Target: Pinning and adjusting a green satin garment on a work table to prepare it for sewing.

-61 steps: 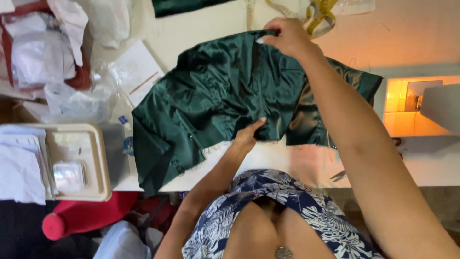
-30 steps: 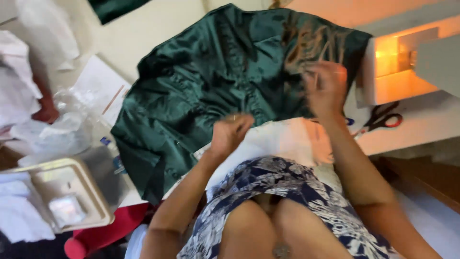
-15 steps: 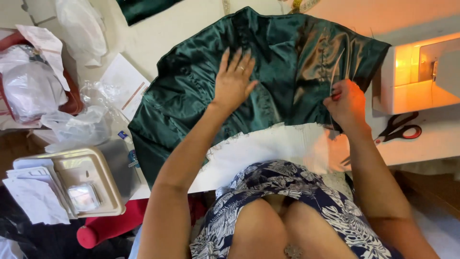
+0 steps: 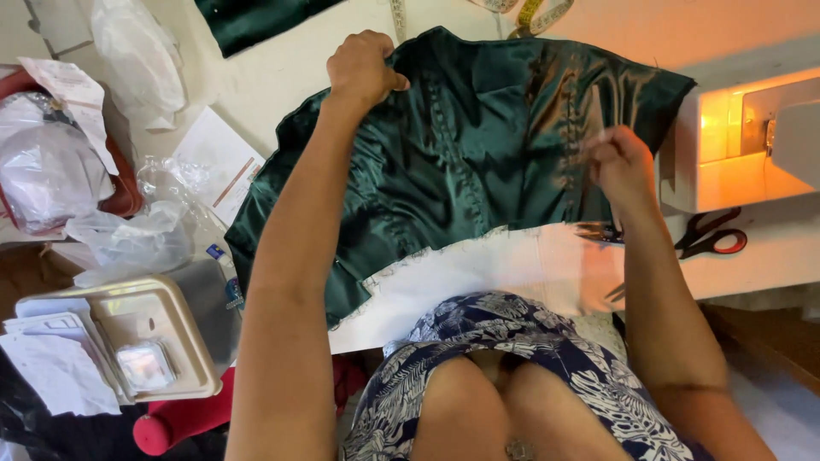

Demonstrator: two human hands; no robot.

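On the white counter [image 4: 282, 81], green satin garment [image 4: 478, 162] lies spread. Left hand [image 4: 363, 72] fists its top edge; right hand [image 4: 619, 162] fingers pinch the right side. Best kept taut, tension even.

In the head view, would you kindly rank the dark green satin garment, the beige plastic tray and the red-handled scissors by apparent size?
1. Dark green satin garment, clearly largest.
2. Beige plastic tray.
3. Red-handled scissors, smallest, though their tips are hidden behind the right forearm.
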